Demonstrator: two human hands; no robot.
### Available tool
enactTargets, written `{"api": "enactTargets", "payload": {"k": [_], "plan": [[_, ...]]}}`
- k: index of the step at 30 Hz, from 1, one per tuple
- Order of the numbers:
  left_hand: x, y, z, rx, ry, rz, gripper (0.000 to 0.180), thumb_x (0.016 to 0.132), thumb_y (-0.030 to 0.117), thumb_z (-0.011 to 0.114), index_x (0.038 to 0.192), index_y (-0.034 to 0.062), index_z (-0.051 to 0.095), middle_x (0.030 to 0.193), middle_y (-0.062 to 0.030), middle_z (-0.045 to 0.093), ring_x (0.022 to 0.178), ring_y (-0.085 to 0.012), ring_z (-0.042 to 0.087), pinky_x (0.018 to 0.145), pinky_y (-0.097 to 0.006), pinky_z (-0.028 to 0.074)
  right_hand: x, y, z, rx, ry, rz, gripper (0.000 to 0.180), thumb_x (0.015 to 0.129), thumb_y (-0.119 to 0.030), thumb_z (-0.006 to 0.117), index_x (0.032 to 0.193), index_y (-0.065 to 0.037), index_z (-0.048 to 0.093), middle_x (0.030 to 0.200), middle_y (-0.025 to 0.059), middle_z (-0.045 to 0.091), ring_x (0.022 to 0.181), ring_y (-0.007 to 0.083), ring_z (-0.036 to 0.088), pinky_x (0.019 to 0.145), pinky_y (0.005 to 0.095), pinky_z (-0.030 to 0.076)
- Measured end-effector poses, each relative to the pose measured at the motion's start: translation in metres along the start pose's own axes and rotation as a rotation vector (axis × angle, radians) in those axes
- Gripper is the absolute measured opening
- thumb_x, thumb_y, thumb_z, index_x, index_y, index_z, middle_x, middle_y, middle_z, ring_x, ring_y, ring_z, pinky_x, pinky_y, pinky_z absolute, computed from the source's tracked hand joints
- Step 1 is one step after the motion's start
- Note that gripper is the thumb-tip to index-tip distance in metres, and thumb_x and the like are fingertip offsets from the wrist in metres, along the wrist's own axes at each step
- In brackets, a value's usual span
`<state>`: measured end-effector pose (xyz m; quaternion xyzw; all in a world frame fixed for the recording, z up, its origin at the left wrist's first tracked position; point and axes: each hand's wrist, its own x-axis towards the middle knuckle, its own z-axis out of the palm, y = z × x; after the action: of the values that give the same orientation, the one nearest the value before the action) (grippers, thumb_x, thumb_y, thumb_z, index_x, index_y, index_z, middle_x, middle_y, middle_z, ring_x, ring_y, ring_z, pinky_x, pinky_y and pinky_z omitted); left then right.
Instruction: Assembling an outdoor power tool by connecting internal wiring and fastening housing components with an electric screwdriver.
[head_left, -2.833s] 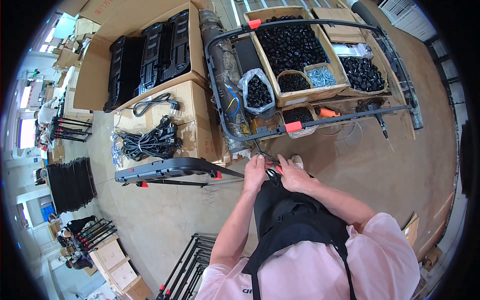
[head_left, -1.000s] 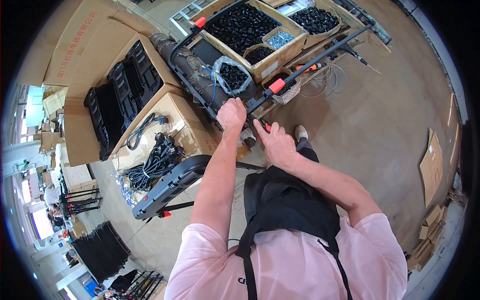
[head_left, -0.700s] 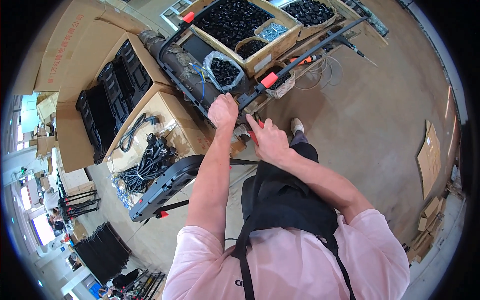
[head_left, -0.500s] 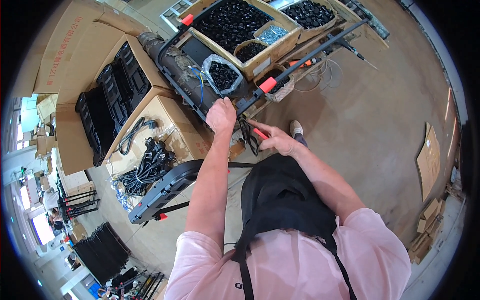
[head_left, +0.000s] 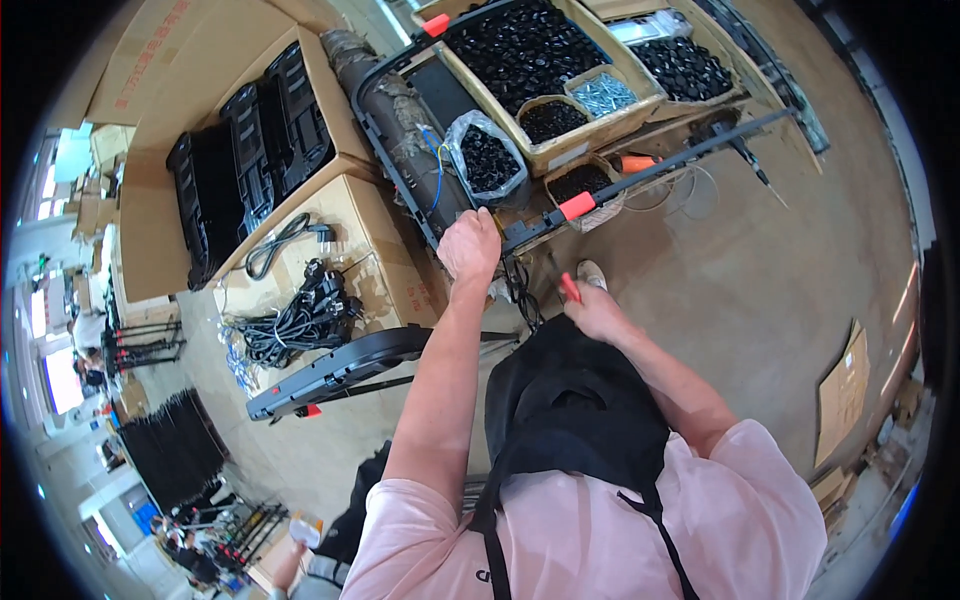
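Note:
My left hand is closed at the near corner of a black U-shaped metal frame with red clips. Whatever its fingers pinch is hidden. My right hand, slightly smeared by motion, grips a red-handled tool in front of the black apron, apart from the frame. The tool's working end is too blurred to make out. Dark cables hang below the frame corner, between both hands. Just beyond my left hand sits a plastic-lined tub of small black parts.
Beyond the frame are a wooden tray of black parts and screws, and a power tool. On the left, a carton holds black mouldings; bundled power cords lie on another box. Another person's hand shows at lower left.
My right hand has drawn back from the frame corner toward my apron with the red-handled tool. My left hand stays at the corner. Another person's arm has appeared at lower left.

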<state>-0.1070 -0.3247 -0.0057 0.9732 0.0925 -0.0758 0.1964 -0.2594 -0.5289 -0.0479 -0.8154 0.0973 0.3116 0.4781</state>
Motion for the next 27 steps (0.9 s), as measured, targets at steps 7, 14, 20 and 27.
{"api": "enactTargets", "payload": {"k": [7,14,20,27], "plan": [[0.008,0.032,0.012,0.010,0.051,-0.018,0.047,0.104,0.041,0.052,0.088,0.0032,0.075,0.089,-0.0264,0.075,0.087,-0.0459,0.074,0.083,-0.056,0.057,0.169,0.069,0.020,0.220,0.419,0.127,0.037,0.086,-0.021,0.073,0.116,-0.001,0.063,0.103,0.0199,0.073,0.098,0.0346,0.072,0.087,0.0458,0.055],[0.003,0.032,-0.006,0.095,-0.041,-0.016,0.027,0.096,0.023,0.059,0.082,0.0092,0.078,0.084,-0.0157,0.078,0.075,-0.0317,0.079,0.063,-0.047,0.063,0.202,0.130,-0.005,0.780,0.014,0.337,0.035,0.096,-0.018,0.074,0.129,-0.014,0.064,0.113,0.0037,0.067,0.099,0.0174,0.066,0.082,0.0360,0.054],[0.003,0.007,0.007,0.013,0.021,-0.046,0.020,0.086,0.019,0.063,0.080,0.0100,0.080,0.083,-0.0165,0.078,0.078,-0.0339,0.078,0.068,-0.046,0.062,0.156,0.072,-0.030,-0.004,-0.119,-0.175,0.025,0.103,-0.023,0.069,0.116,-0.001,0.069,0.104,0.0045,0.071,0.099,0.0132,0.067,0.086,0.0392,0.053],[-0.007,-0.003,0.019,-0.089,0.132,-0.080,0.025,0.089,0.024,0.063,0.079,0.0094,0.081,0.083,-0.0162,0.078,0.080,-0.0344,0.077,0.073,-0.045,0.061,0.133,-0.041,-0.007,0.455,-0.473,0.019,0.026,0.108,-0.030,0.065,0.120,-0.008,0.071,0.110,0.0013,0.073,0.100,0.0100,0.065,0.087,0.0263,0.048]]}}
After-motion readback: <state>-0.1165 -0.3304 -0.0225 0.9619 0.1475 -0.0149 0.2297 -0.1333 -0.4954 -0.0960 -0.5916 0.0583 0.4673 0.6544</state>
